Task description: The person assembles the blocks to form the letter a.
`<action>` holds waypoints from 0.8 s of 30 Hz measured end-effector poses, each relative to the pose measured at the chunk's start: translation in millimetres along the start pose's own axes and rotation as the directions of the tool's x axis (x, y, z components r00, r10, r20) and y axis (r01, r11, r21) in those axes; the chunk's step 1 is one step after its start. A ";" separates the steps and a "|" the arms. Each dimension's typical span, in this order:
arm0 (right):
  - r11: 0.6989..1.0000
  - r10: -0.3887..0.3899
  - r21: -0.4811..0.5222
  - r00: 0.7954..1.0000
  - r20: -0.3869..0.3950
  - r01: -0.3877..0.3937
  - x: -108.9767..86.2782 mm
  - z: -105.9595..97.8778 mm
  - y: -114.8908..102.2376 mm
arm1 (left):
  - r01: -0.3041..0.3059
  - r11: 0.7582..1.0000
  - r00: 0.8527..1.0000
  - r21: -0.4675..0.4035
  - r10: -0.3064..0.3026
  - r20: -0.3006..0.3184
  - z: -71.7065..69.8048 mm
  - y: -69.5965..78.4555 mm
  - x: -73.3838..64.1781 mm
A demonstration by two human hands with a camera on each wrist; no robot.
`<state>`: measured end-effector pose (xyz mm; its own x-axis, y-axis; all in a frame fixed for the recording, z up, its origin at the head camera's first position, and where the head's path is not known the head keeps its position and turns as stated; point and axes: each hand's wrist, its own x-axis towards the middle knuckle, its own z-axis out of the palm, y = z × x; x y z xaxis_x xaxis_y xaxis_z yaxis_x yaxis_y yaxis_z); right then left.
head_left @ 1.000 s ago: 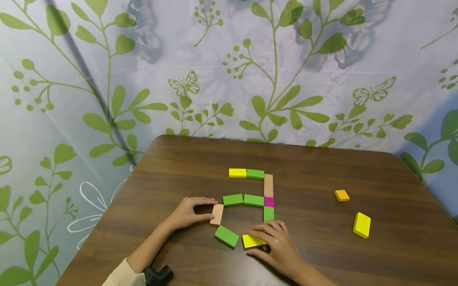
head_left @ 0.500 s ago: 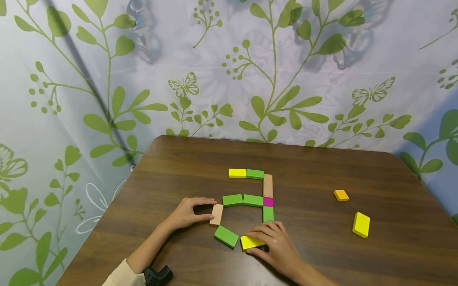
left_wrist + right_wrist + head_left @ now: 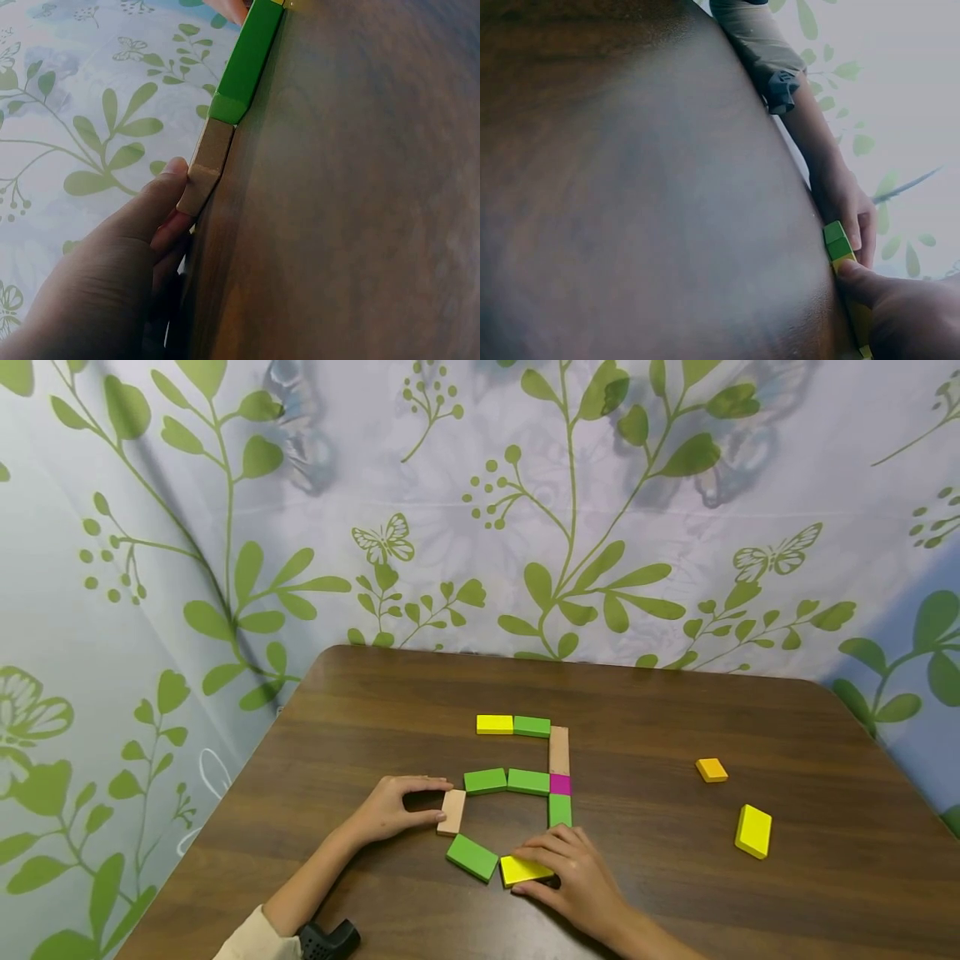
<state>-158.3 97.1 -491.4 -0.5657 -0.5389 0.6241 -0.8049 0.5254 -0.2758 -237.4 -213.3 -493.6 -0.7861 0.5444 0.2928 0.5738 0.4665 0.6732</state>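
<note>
In the head view, my left hand (image 3: 390, 810) holds a plain wooden block (image 3: 452, 812) by its left end, thumb on the near side and a finger at the far end. The left wrist view shows the thumb against that wooden block (image 3: 206, 165), with a green block (image 3: 247, 67) beyond it. My right hand (image 3: 573, 872) pinches a yellow block (image 3: 525, 870) between thumb and fingers, and the palm hides its right part. Right at its left corner lies a tilted green block (image 3: 472, 858). In the right wrist view, the thumb presses the yellow block's side (image 3: 859, 319).
Further green blocks (image 3: 528, 782), a magenta block (image 3: 560, 785), a wooden block (image 3: 559, 750) and a yellow block (image 3: 494, 725) continue the line on the brown table (image 3: 645, 910). Apart at the right lie an orange block (image 3: 712, 770) and a yellow block (image 3: 753, 832). A patterned curtain (image 3: 465, 510) hangs behind.
My right hand has slid the yellow block slightly left, narrowing its gap to the tilted green block. My left hand stays on the wooden block.
</note>
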 end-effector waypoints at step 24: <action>0.999 0.011 0.034 1.000 -0.012 -0.011 -0.2 -0.2 -2.4 | 0.005 1.000 1.000 0.001 -0.005 -0.004 0.1 1.0 -0.7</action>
<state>-156.2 96.1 -490.8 -0.5726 -0.5250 0.6297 -0.8043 0.5086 -0.3073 -236.2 -213.2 -493.2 -0.7897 0.5393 0.2925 0.5703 0.4695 0.6741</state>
